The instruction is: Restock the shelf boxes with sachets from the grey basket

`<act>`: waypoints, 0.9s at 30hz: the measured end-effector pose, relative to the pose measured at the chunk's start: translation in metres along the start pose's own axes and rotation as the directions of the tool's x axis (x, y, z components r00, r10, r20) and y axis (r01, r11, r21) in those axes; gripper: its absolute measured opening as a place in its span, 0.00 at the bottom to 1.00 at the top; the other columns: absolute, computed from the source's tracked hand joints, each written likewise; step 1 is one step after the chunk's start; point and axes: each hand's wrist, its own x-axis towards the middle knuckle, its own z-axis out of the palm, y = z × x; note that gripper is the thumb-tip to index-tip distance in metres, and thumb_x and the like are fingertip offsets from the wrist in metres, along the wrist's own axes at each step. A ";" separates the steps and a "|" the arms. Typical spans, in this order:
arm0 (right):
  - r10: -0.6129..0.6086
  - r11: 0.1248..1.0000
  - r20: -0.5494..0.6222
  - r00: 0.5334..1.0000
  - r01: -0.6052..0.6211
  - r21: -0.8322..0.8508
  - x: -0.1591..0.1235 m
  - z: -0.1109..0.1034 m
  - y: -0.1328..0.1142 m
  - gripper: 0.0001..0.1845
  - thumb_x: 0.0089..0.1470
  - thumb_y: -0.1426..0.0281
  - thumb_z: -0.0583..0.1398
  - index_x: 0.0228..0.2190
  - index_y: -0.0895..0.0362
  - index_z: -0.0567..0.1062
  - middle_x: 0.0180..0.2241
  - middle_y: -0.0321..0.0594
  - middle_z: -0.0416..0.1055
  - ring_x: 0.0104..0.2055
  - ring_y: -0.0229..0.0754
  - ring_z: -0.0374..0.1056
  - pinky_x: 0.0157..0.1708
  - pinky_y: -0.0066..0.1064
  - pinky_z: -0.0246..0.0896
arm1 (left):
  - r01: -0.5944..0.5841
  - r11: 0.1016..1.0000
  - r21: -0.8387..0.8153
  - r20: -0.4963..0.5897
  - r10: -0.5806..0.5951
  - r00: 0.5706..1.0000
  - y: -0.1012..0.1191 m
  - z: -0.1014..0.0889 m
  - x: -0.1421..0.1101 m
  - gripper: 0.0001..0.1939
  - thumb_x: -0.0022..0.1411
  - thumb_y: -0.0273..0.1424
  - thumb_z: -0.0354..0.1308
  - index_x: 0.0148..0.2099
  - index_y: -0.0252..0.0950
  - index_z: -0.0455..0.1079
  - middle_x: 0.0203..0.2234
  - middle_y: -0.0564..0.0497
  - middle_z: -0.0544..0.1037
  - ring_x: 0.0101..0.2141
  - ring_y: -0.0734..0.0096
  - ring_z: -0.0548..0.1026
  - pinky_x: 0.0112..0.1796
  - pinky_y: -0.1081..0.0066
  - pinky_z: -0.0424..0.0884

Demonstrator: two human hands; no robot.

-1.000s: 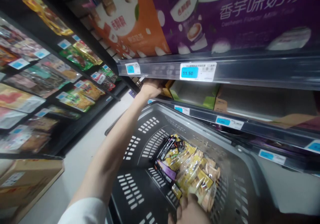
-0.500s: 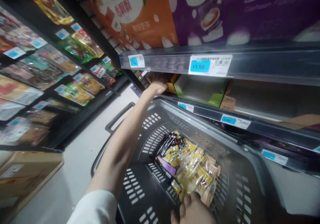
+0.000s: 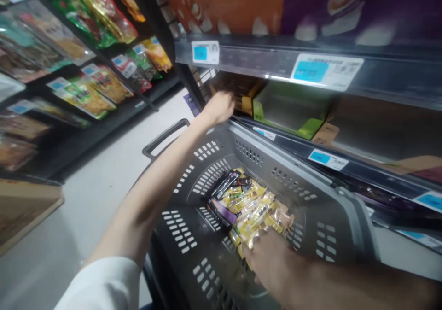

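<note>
My left hand reaches up to the shelf, its fingers curled at the edge of a yellow display box; I cannot make out what they hold. My right hand is down inside the grey shopping basket, fingers pressed onto the pile of yellow and purple snack packets. The fingertips are hidden among the packets.
A green display box and a brown carton sit on the same shelf, under blue price tags. Racks of hanging snack bags line the left. A cardboard box stands at lower left beside the pale aisle floor.
My view has tilted down and left. My left hand has drawn slightly out from under the shelf. My right hand has pushed further into the basket onto the packets.
</note>
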 end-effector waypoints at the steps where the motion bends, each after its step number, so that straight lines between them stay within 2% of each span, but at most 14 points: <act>1: 0.004 0.999 0.072 0.997 -0.001 -0.038 -0.001 -0.002 0.000 0.29 0.53 0.67 0.69 0.56 0.62 0.77 0.40 0.59 0.80 0.43 0.58 0.79 0.43 0.47 0.74 | -0.038 0.999 -0.001 0.050 0.037 0.998 0.002 0.002 0.000 0.30 0.68 0.25 0.40 0.68 0.21 0.62 0.65 0.31 0.66 0.64 0.50 0.67 0.67 0.57 0.61; 3: -0.008 0.994 0.188 0.982 0.027 -0.102 -0.002 -0.010 0.001 0.31 0.57 0.67 0.67 0.60 0.63 0.73 0.41 0.58 0.80 0.44 0.56 0.79 0.43 0.44 0.73 | -0.082 0.997 -0.003 0.092 0.082 0.992 0.005 0.004 0.002 0.32 0.65 0.24 0.44 0.69 0.24 0.62 0.68 0.33 0.62 0.67 0.49 0.62 0.68 0.56 0.58; 6: -0.028 0.988 0.198 0.980 0.057 -0.142 -0.004 -0.024 0.005 0.27 0.63 0.65 0.63 0.60 0.64 0.72 0.38 0.54 0.80 0.44 0.52 0.79 0.39 0.39 0.72 | -0.043 0.999 -0.007 0.098 0.044 0.994 0.010 0.001 0.006 0.36 0.59 0.21 0.49 0.71 0.26 0.61 0.69 0.34 0.61 0.68 0.43 0.59 0.67 0.51 0.60; 9: -0.016 0.985 0.214 0.977 0.052 -0.162 -0.007 -0.031 0.009 0.24 0.67 0.64 0.59 0.59 0.64 0.72 0.41 0.54 0.80 0.46 0.52 0.78 0.39 0.38 0.72 | -0.022 1.000 -0.007 0.134 0.023 0.991 0.012 -0.013 -0.003 0.38 0.57 0.17 0.49 0.71 0.26 0.60 0.68 0.35 0.63 0.68 0.44 0.60 0.67 0.52 0.61; 11: 0.002 0.988 0.202 0.979 0.030 -0.154 -0.009 -0.031 0.009 0.23 0.67 0.65 0.58 0.58 0.64 0.73 0.44 0.55 0.79 0.47 0.53 0.78 0.40 0.39 0.72 | -0.055 0.998 0.013 0.113 0.053 0.992 0.015 -0.026 -0.024 0.39 0.57 0.16 0.49 0.72 0.24 0.56 0.70 0.37 0.60 0.71 0.48 0.55 0.70 0.55 0.54; 12: 0.017 0.990 0.191 0.981 0.011 -0.143 -0.011 -0.030 0.009 0.22 0.68 0.66 0.58 0.58 0.64 0.73 0.45 0.56 0.79 0.48 0.54 0.78 0.41 0.39 0.72 | -0.087 0.996 0.022 0.074 0.086 0.994 0.017 -0.034 -0.039 0.41 0.57 0.16 0.49 0.73 0.24 0.53 0.71 0.39 0.57 0.72 0.51 0.53 0.72 0.58 0.50; 14: 0.046 0.991 0.175 0.983 -0.023 -0.128 -0.013 -0.026 0.006 0.22 0.68 0.65 0.58 0.58 0.64 0.73 0.47 0.57 0.79 0.49 0.55 0.77 0.42 0.40 0.71 | -0.141 0.990 0.018 0.015 0.141 0.990 0.026 -0.049 -0.076 0.41 0.60 0.18 0.49 0.74 0.27 0.49 0.73 0.44 0.55 0.72 0.54 0.52 0.72 0.58 0.48; 17: 0.056 0.991 0.198 0.979 -0.030 -0.133 -0.013 -0.018 -0.001 0.22 0.68 0.65 0.59 0.58 0.64 0.72 0.47 0.55 0.79 0.50 0.57 0.77 0.45 0.41 0.70 | -0.126 0.990 0.059 -0.017 0.127 0.992 0.042 -0.060 -0.133 0.36 0.60 0.19 0.45 0.72 0.27 0.53 0.66 0.40 0.63 0.67 0.49 0.59 0.66 0.52 0.61; 18: 0.053 0.990 0.218 0.975 -0.023 -0.139 -0.011 -0.015 -0.003 0.21 0.68 0.66 0.58 0.58 0.64 0.72 0.47 0.55 0.79 0.50 0.57 0.77 0.46 0.42 0.70 | -0.117 0.992 0.044 -0.021 0.118 0.993 0.047 -0.059 -0.148 0.35 0.62 0.20 0.44 0.71 0.30 0.53 0.66 0.42 0.62 0.68 0.50 0.59 0.65 0.51 0.61; 20: 0.038 0.991 0.268 0.963 -0.001 -0.137 -0.006 -0.009 -0.007 0.19 0.69 0.67 0.57 0.57 0.63 0.74 0.46 0.53 0.79 0.49 0.58 0.77 0.46 0.43 0.70 | -0.157 0.987 -0.032 0.058 0.158 0.986 0.052 -0.047 -0.171 0.32 0.65 0.23 0.41 0.71 0.34 0.53 0.67 0.45 0.59 0.68 0.50 0.58 0.64 0.49 0.60; 23: 0.025 0.990 0.358 0.933 0.027 -0.141 0.003 -0.001 -0.009 0.18 0.69 0.68 0.55 0.56 0.62 0.74 0.47 0.53 0.79 0.51 0.59 0.77 0.46 0.43 0.71 | -0.271 0.940 -0.206 0.164 0.307 0.938 0.049 -0.017 -0.183 0.28 0.67 0.27 0.43 0.68 0.35 0.56 0.68 0.47 0.60 0.68 0.49 0.57 0.64 0.48 0.58; 27: 0.070 0.987 0.482 0.874 0.008 -0.158 0.018 0.007 -0.006 0.23 0.69 0.65 0.54 0.60 0.63 0.71 0.48 0.58 0.78 0.52 0.63 0.76 0.44 0.44 0.70 | -0.335 0.888 -0.315 0.075 0.376 0.924 0.045 0.012 -0.184 0.22 0.61 0.24 0.54 0.58 0.33 0.71 0.57 0.43 0.74 0.61 0.49 0.67 0.59 0.55 0.66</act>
